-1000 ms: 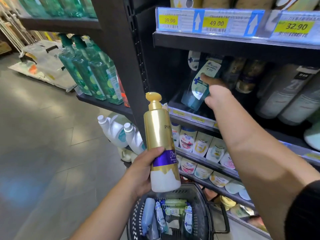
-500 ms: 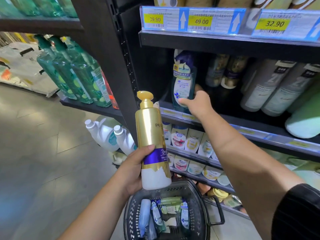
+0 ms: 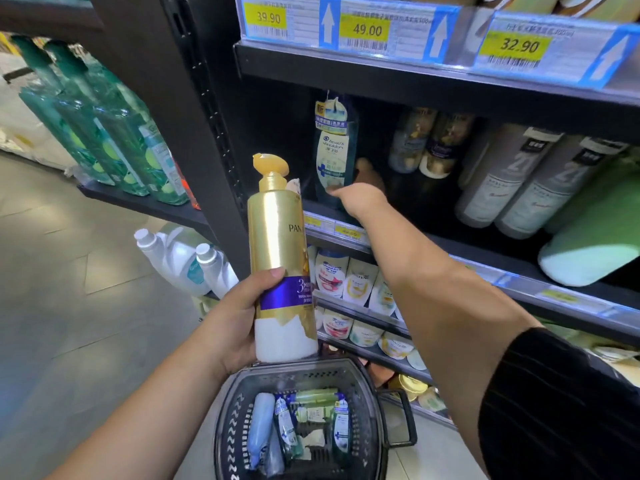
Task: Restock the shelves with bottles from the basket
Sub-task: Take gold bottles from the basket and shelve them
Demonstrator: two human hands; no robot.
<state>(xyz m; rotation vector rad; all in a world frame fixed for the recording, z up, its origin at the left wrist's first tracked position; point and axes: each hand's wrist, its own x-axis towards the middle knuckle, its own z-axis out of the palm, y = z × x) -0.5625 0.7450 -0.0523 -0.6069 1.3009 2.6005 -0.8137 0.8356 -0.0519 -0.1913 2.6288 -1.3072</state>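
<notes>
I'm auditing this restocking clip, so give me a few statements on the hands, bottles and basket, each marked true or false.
1. The left hand holds the gold pump bottle upright. True.
2. The right hand grips the blue bottle near its base. True.
3. The blue bottle lies flat on the shelf. False: it stands upright.
4. The basket is empty. False: several bottles lie in it.
5. The middle price tag reads 32.90. False: it reads 49.00.

Your left hand [image 3: 239, 327] grips a gold bottle [image 3: 277, 244] upright, thumb across its front; your right arm stretches forward, right hand [image 3: 363, 199] clasping a blue bottle [image 3: 334, 150] near its base.
</notes>
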